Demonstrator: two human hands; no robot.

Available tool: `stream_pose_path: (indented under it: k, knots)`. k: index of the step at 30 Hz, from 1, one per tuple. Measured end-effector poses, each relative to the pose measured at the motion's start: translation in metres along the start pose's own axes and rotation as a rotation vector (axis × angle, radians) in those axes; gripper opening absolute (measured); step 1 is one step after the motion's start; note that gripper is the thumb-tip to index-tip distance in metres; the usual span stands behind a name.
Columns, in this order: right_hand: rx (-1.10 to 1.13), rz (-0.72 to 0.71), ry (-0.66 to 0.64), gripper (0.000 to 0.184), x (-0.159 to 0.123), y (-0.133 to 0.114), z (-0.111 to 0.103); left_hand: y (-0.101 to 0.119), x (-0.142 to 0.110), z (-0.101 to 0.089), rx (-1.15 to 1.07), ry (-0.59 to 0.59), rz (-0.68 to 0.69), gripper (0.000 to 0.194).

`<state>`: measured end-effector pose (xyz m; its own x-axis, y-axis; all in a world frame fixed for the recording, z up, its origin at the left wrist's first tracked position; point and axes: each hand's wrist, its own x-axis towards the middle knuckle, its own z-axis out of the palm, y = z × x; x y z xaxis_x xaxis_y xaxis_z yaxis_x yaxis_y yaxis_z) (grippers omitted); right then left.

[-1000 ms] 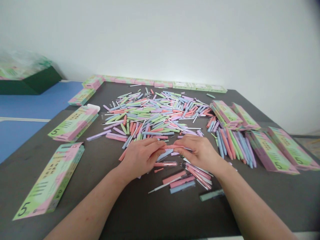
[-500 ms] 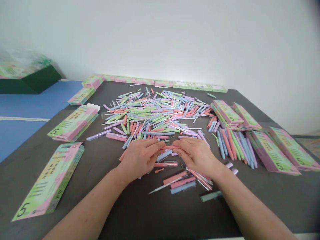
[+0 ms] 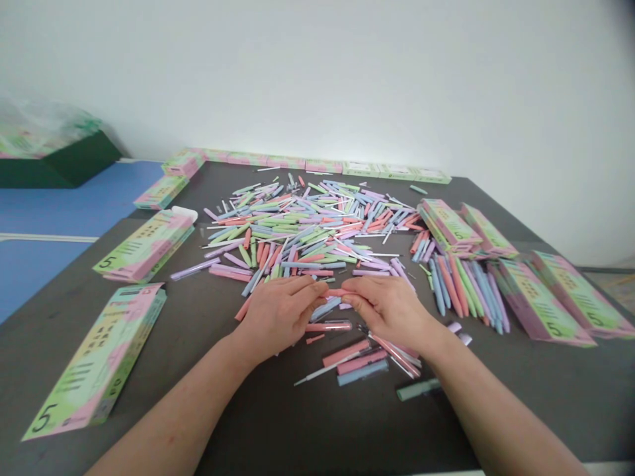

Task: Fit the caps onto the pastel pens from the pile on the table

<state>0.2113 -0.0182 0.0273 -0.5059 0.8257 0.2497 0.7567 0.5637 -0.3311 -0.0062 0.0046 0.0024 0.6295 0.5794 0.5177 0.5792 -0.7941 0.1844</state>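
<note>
Head view — left hand (image 3: pixel 280 316) and right hand (image 3: pixel 391 307) curl inward, closed on one pink pen (image 3: pixel 340 291).

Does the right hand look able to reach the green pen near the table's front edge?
Probably yes. The green pen lies beside the right forearm, with only some loose pink pens between it and the right hand. That hand pinches a pink pen with the left hand, so would likely release first.
</note>
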Motion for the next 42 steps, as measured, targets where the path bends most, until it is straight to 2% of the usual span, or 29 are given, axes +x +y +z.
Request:
stream_pose_path:
  k: [15,24,29,42]
  knots:
    - [0.081,-0.024,0.010,0.028,0.000,0.002,0.008,0.001,-0.001,0.001,-0.010,0.015,0.004,0.018]
    - [-0.093,-0.017,-0.049,0.032,0.000,-0.002,-0.002,-0.001,0.003,-0.011,0.034,-0.155,-0.032,0.016]
    - [-0.094,-0.038,-0.045,0.030,0.000,-0.004,-0.005,0.002,0.002,-0.012,0.029,-0.225,-0.041,0.019]
    - [-0.043,-0.080,-0.013,0.030,0.000,-0.006,-0.002,0.003,0.002,-0.012,0.020,-0.182,-0.034,0.022]
